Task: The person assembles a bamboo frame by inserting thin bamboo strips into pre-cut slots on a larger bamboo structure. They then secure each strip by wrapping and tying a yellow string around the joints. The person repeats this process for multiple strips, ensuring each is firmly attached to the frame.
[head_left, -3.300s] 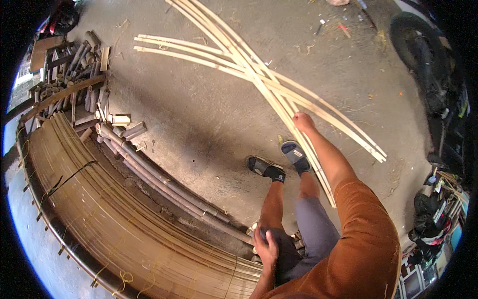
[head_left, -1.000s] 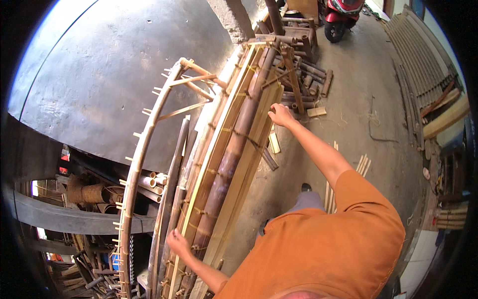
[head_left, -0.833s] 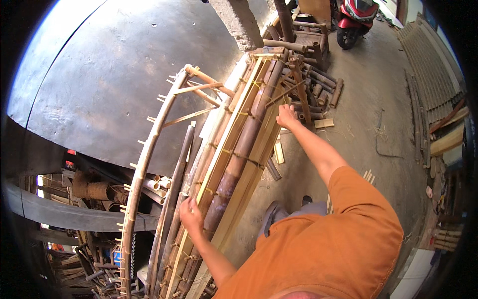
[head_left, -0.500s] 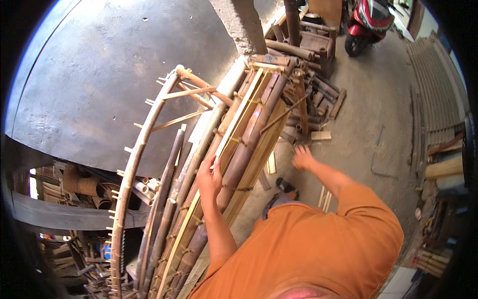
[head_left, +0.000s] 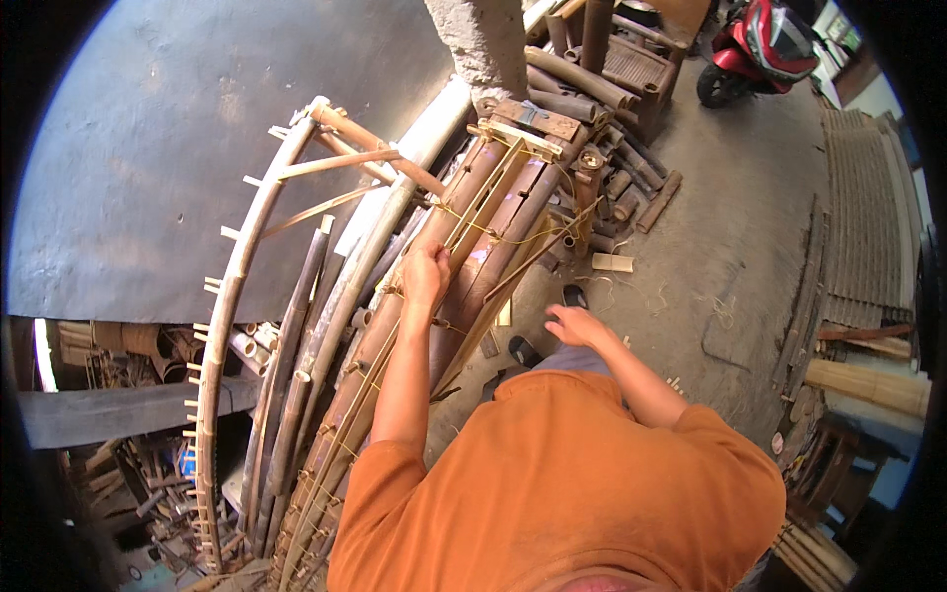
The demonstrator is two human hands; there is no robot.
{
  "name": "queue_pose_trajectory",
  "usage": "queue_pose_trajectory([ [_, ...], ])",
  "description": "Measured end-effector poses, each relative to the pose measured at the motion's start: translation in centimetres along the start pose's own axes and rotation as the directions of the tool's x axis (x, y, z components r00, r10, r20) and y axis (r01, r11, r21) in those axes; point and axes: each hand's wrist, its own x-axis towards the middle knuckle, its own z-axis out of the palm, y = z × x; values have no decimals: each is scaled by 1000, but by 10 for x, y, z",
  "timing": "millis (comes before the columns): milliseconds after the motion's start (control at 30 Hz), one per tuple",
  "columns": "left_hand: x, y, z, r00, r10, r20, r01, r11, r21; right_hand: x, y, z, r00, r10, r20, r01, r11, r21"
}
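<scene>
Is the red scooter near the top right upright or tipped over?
Upright: the red scooter stands with its front wheel down on the concrete floor.

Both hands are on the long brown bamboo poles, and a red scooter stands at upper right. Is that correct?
Not quite: the head view shows only the left hand at the long brown bamboo poles; the right hand is held apart, to their right. The red scooter is as stated.
</scene>
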Motion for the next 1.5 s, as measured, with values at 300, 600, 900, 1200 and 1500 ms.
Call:
queue_pose_trajectory([
  [300,1,3,20,998,-17,-54,26,985,169,102,-77,-68,931,-273,241,10,682,732],
  [600,27,48,62,988,-126,-93,136,984,116,113,-173,-100,848,151,-508,488,150,860],
  [900,33,44,50,996,20,-85,-26,997,-79,271,-214,-130,742,-670,19,574,622,-533],
  [1200,30,35,51,992,-54,-116,47,997,-62,75,-162,-180,628,-583,516,584,791,183],
  [1500,168,-10,13,905,-394,-158,189,706,-682,92,-69,-108,680,-694,236,719,695,-27],
])
